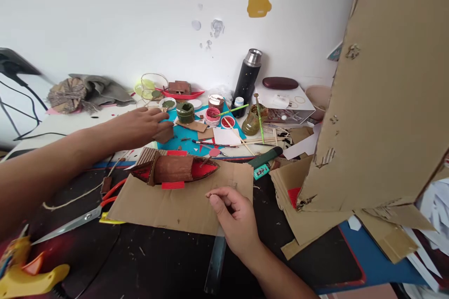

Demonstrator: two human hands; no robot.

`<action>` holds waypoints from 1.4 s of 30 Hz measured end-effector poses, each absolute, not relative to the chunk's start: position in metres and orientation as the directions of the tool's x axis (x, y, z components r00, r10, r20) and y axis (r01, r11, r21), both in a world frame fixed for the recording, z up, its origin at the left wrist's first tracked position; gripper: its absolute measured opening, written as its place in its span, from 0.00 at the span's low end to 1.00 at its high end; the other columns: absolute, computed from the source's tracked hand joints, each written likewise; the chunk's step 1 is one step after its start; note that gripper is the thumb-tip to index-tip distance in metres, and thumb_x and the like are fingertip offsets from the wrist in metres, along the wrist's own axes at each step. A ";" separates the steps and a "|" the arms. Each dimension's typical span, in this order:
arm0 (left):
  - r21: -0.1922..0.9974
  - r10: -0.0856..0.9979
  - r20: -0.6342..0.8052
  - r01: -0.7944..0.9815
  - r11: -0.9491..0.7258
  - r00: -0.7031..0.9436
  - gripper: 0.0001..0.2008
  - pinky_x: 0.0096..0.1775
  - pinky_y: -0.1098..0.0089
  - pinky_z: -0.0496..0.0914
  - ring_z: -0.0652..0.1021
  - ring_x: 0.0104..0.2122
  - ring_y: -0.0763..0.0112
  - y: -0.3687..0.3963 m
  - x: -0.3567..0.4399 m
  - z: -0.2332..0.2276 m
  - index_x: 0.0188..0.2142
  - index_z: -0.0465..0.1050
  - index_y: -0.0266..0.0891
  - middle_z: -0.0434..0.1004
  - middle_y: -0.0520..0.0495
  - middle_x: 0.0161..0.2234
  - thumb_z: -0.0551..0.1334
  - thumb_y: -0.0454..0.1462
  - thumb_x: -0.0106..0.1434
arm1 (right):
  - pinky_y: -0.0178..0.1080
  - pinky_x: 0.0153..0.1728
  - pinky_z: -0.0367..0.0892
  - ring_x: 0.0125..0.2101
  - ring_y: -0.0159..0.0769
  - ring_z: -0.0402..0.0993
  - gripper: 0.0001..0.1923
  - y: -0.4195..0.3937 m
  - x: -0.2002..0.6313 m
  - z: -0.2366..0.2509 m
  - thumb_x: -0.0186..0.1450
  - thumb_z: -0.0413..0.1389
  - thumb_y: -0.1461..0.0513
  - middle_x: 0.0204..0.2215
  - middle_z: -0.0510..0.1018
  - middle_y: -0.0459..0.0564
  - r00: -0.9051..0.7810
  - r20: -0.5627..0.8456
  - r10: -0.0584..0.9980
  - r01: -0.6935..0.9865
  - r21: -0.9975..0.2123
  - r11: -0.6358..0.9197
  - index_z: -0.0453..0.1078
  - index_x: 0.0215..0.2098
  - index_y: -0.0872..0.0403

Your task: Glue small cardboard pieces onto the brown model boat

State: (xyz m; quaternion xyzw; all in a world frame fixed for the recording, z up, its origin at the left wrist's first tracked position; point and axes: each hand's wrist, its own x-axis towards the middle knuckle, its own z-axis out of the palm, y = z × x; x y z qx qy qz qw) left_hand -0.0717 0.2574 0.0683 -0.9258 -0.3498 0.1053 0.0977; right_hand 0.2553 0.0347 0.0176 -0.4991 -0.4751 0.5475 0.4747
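Boat model (175,169) lies lengthwise left-right, bow right; left hand (142,125) pinches cardboard scrap (164,135), right hand (235,217) loosely curled.

I note a brown-roofed model boat (174,169) with a red hull interior on a tan cardboard sheet (182,203). At its 8 o'clock, scissors (91,211) with orange-red handles. At 12 o'clock, a dark green paint jar (184,112); at 1 o'clock, a black speckled flask (247,81), silver-capped. Yellow-and-orange glue gun (26,273) at 7 o'clock.
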 end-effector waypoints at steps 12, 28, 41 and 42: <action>0.013 0.593 0.341 0.627 -0.779 0.730 0.26 0.65 0.51 0.73 0.77 0.63 0.50 0.146 -0.050 0.148 0.74 0.68 0.52 0.80 0.44 0.63 0.57 0.54 0.83 | 0.36 0.25 0.53 0.24 0.31 0.56 0.22 0.036 0.249 0.021 0.74 0.67 0.43 0.23 0.67 0.40 -0.084 -0.098 0.992 -0.130 -0.986 -0.108 0.84 0.42 0.53; 0.105 0.454 0.253 0.442 -0.891 0.854 0.40 0.72 0.54 0.71 0.75 0.72 0.52 0.073 0.002 0.121 0.84 0.57 0.56 0.80 0.48 0.72 0.58 0.32 0.77 | 0.34 0.21 0.44 0.20 0.25 0.46 0.35 0.038 0.261 0.054 0.61 0.76 0.32 0.21 0.58 0.32 -0.279 -0.154 0.948 -0.334 -0.910 -0.246 0.77 0.40 0.51; 0.075 0.435 0.209 0.429 -0.900 0.876 0.51 0.74 0.51 0.71 0.72 0.77 0.51 0.068 0.000 0.114 0.87 0.42 0.57 0.72 0.50 0.79 0.57 0.27 0.72 | 0.33 0.20 0.46 0.19 0.25 0.47 0.32 0.034 0.260 0.050 0.59 0.78 0.36 0.20 0.59 0.32 -0.319 -0.204 0.926 -0.281 -0.912 -0.298 0.76 0.38 0.50; 0.079 0.432 0.222 0.426 -0.901 0.874 0.50 0.74 0.51 0.72 0.72 0.77 0.51 0.068 0.000 0.114 0.87 0.41 0.57 0.71 0.49 0.79 0.57 0.28 0.73 | 0.33 0.20 0.46 0.19 0.25 0.47 0.32 0.034 0.260 0.050 0.59 0.78 0.36 0.19 0.59 0.32 -0.307 -0.204 0.930 -0.288 -0.911 -0.295 0.76 0.37 0.50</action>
